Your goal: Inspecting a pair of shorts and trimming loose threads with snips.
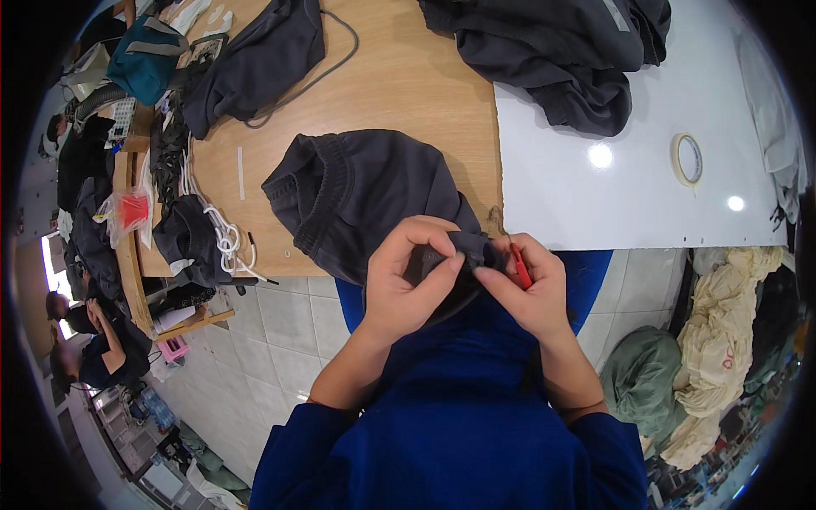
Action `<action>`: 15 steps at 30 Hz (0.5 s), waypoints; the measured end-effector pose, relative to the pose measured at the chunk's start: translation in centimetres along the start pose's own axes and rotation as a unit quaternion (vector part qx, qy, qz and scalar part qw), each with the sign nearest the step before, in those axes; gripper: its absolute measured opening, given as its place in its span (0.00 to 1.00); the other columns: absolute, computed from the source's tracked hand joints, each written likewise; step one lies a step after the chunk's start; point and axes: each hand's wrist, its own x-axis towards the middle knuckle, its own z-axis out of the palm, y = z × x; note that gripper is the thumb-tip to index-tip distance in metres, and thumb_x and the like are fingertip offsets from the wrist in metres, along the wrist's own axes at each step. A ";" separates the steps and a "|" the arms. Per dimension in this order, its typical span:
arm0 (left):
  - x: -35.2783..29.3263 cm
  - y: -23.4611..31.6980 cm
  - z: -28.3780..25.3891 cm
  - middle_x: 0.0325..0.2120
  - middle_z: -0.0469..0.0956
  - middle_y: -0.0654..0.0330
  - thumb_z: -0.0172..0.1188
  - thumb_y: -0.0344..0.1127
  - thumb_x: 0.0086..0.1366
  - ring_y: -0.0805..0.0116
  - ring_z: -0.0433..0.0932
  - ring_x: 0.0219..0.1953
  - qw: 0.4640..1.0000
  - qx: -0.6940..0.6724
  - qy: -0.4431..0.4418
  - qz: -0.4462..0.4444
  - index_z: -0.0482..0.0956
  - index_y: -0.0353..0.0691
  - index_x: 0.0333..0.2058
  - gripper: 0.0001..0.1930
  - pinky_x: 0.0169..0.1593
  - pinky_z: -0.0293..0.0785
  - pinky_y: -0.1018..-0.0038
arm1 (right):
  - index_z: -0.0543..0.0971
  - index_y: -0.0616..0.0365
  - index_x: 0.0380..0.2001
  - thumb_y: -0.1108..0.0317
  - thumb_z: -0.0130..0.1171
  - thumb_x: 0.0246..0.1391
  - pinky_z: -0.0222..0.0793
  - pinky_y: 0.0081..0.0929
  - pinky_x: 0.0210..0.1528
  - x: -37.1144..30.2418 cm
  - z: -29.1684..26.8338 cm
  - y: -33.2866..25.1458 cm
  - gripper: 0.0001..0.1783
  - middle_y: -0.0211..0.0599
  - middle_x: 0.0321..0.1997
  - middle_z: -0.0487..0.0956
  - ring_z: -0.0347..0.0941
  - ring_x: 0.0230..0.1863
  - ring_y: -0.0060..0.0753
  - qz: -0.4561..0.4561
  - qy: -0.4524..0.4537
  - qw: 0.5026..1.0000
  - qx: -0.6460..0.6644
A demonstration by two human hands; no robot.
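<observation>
Dark grey trousers (395, 170) with a gathered elastic waistband lie at the table's front edge, and one end of them comes up toward me. My left hand (412, 276) is closed, pinching the cloth of that end between thumb and fingers. Close beside it, my right hand (535, 289) is closed too, with its thumb and fingertips at the same bit of cloth. Tucked in the right hand is a small red-handled tool (520, 265), perhaps thread snips; its working end is hidden.
More dark grey garments (552, 59) are heaped at the far right, and another (259, 64) lies far left. A tape roll (686, 159) rests on the white board (586, 187). White cords (225, 234) hang at the left. Cream cloth (722, 331) is piled at right; people sit far left.
</observation>
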 end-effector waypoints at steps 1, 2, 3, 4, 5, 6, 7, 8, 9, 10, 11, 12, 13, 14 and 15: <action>0.0 0.2 0.1 0.34 0.75 0.58 0.55 0.16 0.52 0.74 0.72 0.37 0.999 -0.006 0.032 -0.007 0.73 0.36 0.31 0.09 0.43 0.67 0.80 | 0.75 0.63 0.35 0.80 0.62 0.44 0.57 0.09 0.26 -0.2 0.4 0.3 0.13 0.23 0.23 0.73 0.62 0.24 0.08 -0.047 0.054 0.996 -0.046; 0.1 0.1 -0.2 0.34 0.75 0.58 0.55 0.16 0.52 0.74 0.72 0.37 0.999 -0.006 0.032 -0.007 0.73 0.36 0.31 0.09 0.43 0.67 0.80 | 0.75 0.63 0.32 0.81 0.61 0.43 0.57 0.09 0.24 -0.5 0.6 0.6 0.10 0.24 0.21 0.72 0.62 0.22 0.09 -0.093 0.108 0.986 -0.092; 0.3 0.0 -0.7 0.31 0.77 0.59 0.53 0.15 0.50 0.71 0.73 0.35 0.995 0.080 0.029 0.057 0.74 0.36 0.30 0.10 0.41 0.67 0.79 | 0.74 0.61 0.28 0.84 0.58 0.39 0.55 0.11 0.20 -0.8 0.6 1.1 0.10 0.27 0.18 0.71 0.61 0.17 0.13 -0.160 0.148 0.968 -0.124; 0.5 -0.1 -1.0 0.29 0.78 0.60 0.52 0.14 0.47 0.69 0.73 0.34 0.979 0.165 0.025 0.121 0.75 0.36 0.29 0.11 0.39 0.67 0.78 | 0.74 0.61 0.28 0.84 0.58 0.39 0.55 0.11 0.20 -0.8 0.6 1.5 0.10 0.27 0.18 0.71 0.61 0.17 0.13 -0.160 0.148 0.968 -0.125; 0.9 0.4 -0.8 0.24 0.79 0.62 0.52 0.14 0.43 0.68 0.72 0.31 0.968 0.198 0.045 0.149 0.77 0.38 0.24 0.12 0.35 0.65 0.77 | 0.73 0.60 0.27 0.86 0.57 0.39 0.52 0.13 0.20 -0.7 0.8 1.8 0.11 0.25 0.17 0.67 0.57 0.17 0.13 -0.231 0.162 0.951 -0.128; 1.0 0.5 -1.0 0.24 0.79 0.62 0.52 0.14 0.43 0.68 0.72 0.31 0.968 0.198 0.045 0.150 0.77 0.38 0.24 0.12 0.35 0.65 0.77 | 0.72 0.60 0.27 0.87 0.55 0.39 0.48 0.15 0.19 -0.6 0.8 2.0 0.11 0.24 0.15 0.63 0.53 0.16 0.13 -0.301 0.175 0.928 -0.131; 1.1 0.5 -1.5 0.23 0.78 0.62 0.52 0.14 0.40 0.68 0.71 0.29 0.955 0.218 0.034 0.199 0.77 0.39 0.21 0.12 0.34 0.64 0.77 | 0.72 0.60 0.26 0.88 0.54 0.37 0.49 0.18 0.18 -0.5 0.6 1.9 0.12 0.29 0.15 0.64 0.55 0.15 0.20 -0.339 0.159 0.915 -0.154; 1.0 0.4 -1.8 0.23 0.78 0.62 0.52 0.14 0.38 0.68 0.69 0.28 0.939 0.238 0.023 0.247 0.76 0.40 0.19 0.12 0.33 0.63 0.77 | 0.72 0.60 0.26 0.88 0.54 0.37 0.49 0.18 0.18 -0.3 0.6 1.9 0.12 0.29 0.15 0.64 0.55 0.15 0.20 -0.338 0.158 0.915 -0.155; 1.0 0.4 -1.9 0.23 0.78 0.62 0.52 0.14 0.38 0.68 0.69 0.28 0.939 0.237 0.023 0.247 0.76 0.40 0.19 0.12 0.33 0.63 0.77 | 0.72 0.60 0.26 0.88 0.54 0.36 0.49 0.19 0.18 -0.2 0.5 1.9 0.13 0.30 0.15 0.64 0.55 0.14 0.22 -0.378 0.143 0.900 -0.164; 0.9 0.4 -1.9 0.23 0.78 0.63 0.52 0.15 0.36 0.68 0.68 0.27 0.935 0.233 0.031 0.266 0.75 0.41 0.17 0.11 0.32 0.63 0.77 | 0.72 0.60 0.26 0.88 0.54 0.35 0.49 0.20 0.18 -0.1 0.5 1.8 0.13 0.31 0.15 0.64 0.56 0.14 0.25 -0.417 0.128 0.883 -0.172; 0.8 0.3 -2.0 0.23 0.78 0.63 0.53 0.16 0.34 0.67 0.67 0.26 0.930 0.229 0.040 0.284 0.74 0.42 0.15 0.11 0.31 0.63 0.76 | 0.72 0.60 0.26 0.88 0.54 0.35 0.49 0.20 0.18 -0.1 0.5 1.9 0.13 0.31 0.15 0.64 0.56 0.14 0.25 -0.417 0.127 0.884 -0.172; 0.7 0.2 -2.0 0.23 0.78 0.63 0.53 0.16 0.34 0.67 0.67 0.26 0.930 0.229 0.041 0.284 0.74 0.42 0.15 0.11 0.31 0.63 0.76 | 0.72 0.60 0.26 0.88 0.54 0.35 0.49 0.21 0.17 -0.1 0.4 1.8 0.13 0.31 0.14 0.64 0.56 0.14 0.26 -0.415 0.121 0.885 -0.172; 0.7 0.1 -2.1 0.23 0.78 0.63 0.53 0.16 0.33 0.67 0.67 0.26 0.926 0.235 0.045 0.294 0.73 0.42 0.14 0.10 0.31 0.63 0.76 | 0.72 0.59 0.26 0.88 0.54 0.34 0.50 0.21 0.17 -0.1 0.4 1.8 0.13 0.31 0.14 0.65 0.57 0.14 0.26 -0.413 0.114 0.887 -0.172; 0.6 0.0 -2.2 0.23 0.78 0.62 0.53 0.17 0.32 0.66 0.66 0.26 0.921 0.241 0.049 0.302 0.72 0.41 0.13 0.10 0.30 0.63 0.76 | 0.73 0.59 0.26 0.87 0.53 0.34 0.50 0.22 0.17 -0.1 0.4 1.8 0.13 0.30 0.14 0.65 0.57 0.14 0.27 -0.411 0.106 0.889 -0.171; 0.6 0.0 -2.2 0.23 0.78 0.62 0.53 0.17 0.32 0.66 0.66 0.26 0.921 0.241 0.051 0.303 0.72 0.41 0.13 0.10 0.30 0.63 0.76 | 0.73 0.59 0.26 0.87 0.53 0.34 0.50 0.22 0.17 0.0 0.3 1.7 0.13 0.30 0.14 0.65 0.57 0.14 0.27 -0.412 0.104 0.889 -0.171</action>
